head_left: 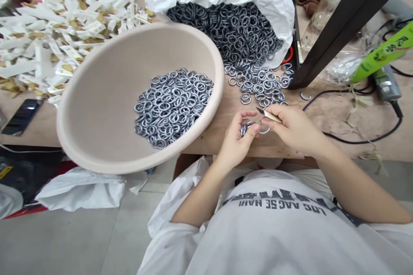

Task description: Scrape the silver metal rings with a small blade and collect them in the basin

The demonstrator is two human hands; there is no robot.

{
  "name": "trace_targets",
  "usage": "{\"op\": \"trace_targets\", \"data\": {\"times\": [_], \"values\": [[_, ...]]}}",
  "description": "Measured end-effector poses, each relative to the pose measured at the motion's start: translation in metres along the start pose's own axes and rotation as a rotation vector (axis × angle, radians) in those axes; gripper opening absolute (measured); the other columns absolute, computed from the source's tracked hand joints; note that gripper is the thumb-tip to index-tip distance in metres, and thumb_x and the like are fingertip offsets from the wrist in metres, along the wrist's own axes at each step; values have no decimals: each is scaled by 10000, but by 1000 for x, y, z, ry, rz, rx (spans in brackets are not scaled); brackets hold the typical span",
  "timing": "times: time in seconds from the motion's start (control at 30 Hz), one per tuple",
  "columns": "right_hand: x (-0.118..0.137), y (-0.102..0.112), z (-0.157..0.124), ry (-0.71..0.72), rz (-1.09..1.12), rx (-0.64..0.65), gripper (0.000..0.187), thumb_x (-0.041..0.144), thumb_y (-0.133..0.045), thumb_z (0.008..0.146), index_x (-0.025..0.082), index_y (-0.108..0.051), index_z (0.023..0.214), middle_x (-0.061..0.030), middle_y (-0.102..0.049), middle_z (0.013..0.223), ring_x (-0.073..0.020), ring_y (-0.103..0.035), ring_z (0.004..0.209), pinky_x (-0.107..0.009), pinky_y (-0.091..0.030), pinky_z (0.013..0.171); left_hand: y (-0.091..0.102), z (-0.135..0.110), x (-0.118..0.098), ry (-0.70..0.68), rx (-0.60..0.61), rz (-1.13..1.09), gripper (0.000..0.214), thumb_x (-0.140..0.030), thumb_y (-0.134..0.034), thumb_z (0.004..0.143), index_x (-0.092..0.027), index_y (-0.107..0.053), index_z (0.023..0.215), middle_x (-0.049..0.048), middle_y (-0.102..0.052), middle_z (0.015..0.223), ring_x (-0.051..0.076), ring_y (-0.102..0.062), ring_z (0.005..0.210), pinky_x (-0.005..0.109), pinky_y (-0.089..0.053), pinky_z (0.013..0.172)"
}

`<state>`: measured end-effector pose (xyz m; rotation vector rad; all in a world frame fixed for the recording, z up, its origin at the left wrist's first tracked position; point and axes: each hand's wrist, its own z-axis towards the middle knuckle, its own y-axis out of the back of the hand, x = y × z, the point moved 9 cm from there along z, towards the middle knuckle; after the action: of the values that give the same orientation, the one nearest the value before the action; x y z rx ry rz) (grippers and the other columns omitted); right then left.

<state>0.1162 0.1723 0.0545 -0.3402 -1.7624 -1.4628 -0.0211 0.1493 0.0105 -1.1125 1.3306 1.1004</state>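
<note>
While the left hand (235,146) holds metal rings (248,129) in a closed grip at 12 o'clock, the right hand (293,129) pinches a craft knife (272,115); rings likely stiff, light, slippery, best taken by the rim

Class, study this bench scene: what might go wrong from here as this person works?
The craft knife in the right hand points toward the left hand, so a slip might cut the fingers holding the metal rings. The wide bowl seems to overhang the table edge, so a knock could tip it and spill its rings.
</note>
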Motion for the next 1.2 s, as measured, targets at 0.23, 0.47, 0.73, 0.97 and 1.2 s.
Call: {"op": "trace_targets", "data": {"times": [0.23, 0.47, 0.73, 0.97, 1.2], "values": [[-15, -2, -13, -40, 489, -107, 211, 404, -601, 960, 206, -664, 998, -23, -683, 903, -182, -611, 831, -307, -444, 751, -31, -1, 18, 189, 82, -224, 285, -425, -674, 895, -162, -621, 800, -40, -530, 582, 66, -415, 517, 196, -301, 506], [-29, -12, -15, -72, 787, -88, 338, 536, -679, 896, 199, -654, 898, -6, -658, 811, -164, -604, 757, -312, -470, 740, -51, -8, 19, 350, 112, -573, 269, -323, -763, 794, -143, -579, 720, -60, -471, 597, 11, -340, 433, 157, -226, 431], [2, 8, -41, 178, 160, -213, 329, 429, -483, 1034, 196, -644, 866, -19, -568, 773, -158, -530, 747, -308, -371, 692, -48, -8, 18, 392, 54, -680, 306, -356, -803, 751, -152, -575, 739, -72, -451, 560, 14, -289, 404, 140, -214, 379], [9, 2, -42, 193, 57, -156, 355, 406, -462, 1044, 189, -643, 830, -25, -583, 765, -147, -524, 702, -302, -347, 661, -48, -11, 21, 396, 57, -724, 293, -320, -818, 741, -152, -577, 737, -75, -446, 551, 12, -292, 406, 126, -216, 377], [11, 1, -43, 194, 102, -126, 406, 418, -461, 1039, 196, -549, 710, -2, -535, 668, -132, -484, 634, -296, -300, 616, -46, -12, 22, 427, 54, -708, 299, -321, -815, 737, -151, -568, 740, -69, -480, 588, 3, -287, 404, 134, -208, 383]]}}
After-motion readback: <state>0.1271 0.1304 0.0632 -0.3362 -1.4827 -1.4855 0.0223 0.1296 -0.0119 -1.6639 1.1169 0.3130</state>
